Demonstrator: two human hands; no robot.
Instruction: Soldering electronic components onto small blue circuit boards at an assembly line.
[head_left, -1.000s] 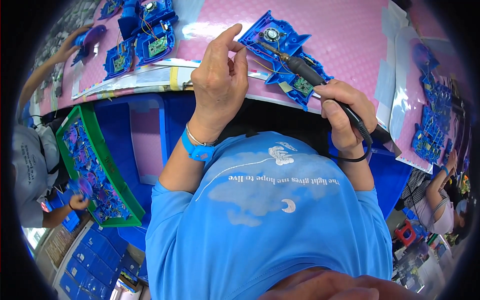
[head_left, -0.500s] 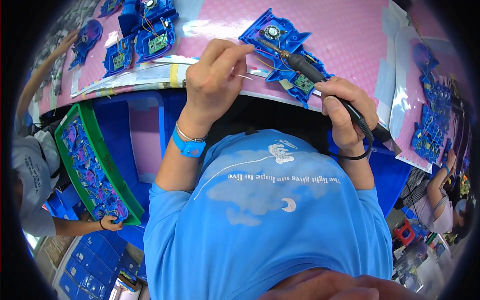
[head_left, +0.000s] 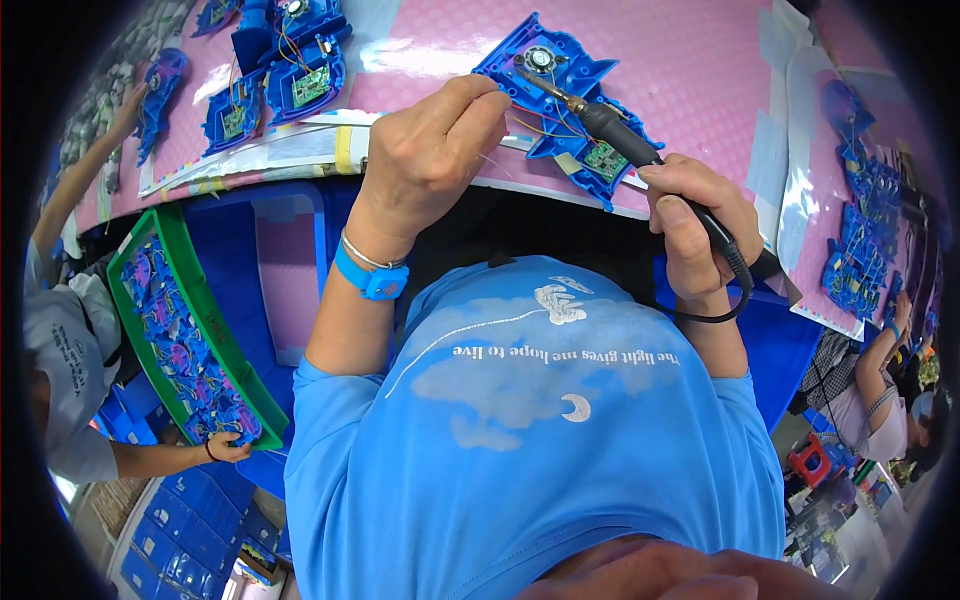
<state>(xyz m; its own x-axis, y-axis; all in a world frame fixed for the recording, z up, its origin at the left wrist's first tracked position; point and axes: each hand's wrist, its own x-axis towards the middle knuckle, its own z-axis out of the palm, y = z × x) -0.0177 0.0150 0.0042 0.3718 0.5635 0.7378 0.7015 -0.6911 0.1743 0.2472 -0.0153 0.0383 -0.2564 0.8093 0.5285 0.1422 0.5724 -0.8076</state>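
On the pink table (head_left: 700, 90), toward its far right part, lies a blue plastic housing (head_left: 560, 90) with a small round speaker near its far end, coloured wires running through it and a green circuit board (head_left: 606, 160) at its near end. The right hand (head_left: 700, 225) is clenched around the dark handle of a soldering iron (head_left: 640, 150), whose metal tip points to the far left and reaches over the housing beside the speaker; a black cord loops from the handle around the wrist. The left hand (head_left: 430, 150) hovers just left of the housing with thumb and fingertips pinched together on a thin wire (head_left: 495, 165), which is too fine to make out clearly; a blue wristband (head_left: 370, 283) and a thin bracelet sit on that wrist. At the far left of the table rest more blue housings (head_left: 290, 70) with green boards showing. Low on the left, a green tray (head_left: 135, 255) holds a heap of blue and purple parts, and another person's hand (head_left: 228, 450) touches its near end. At the right edge, further blue assemblies (head_left: 860, 260) lie on a pale sheet.
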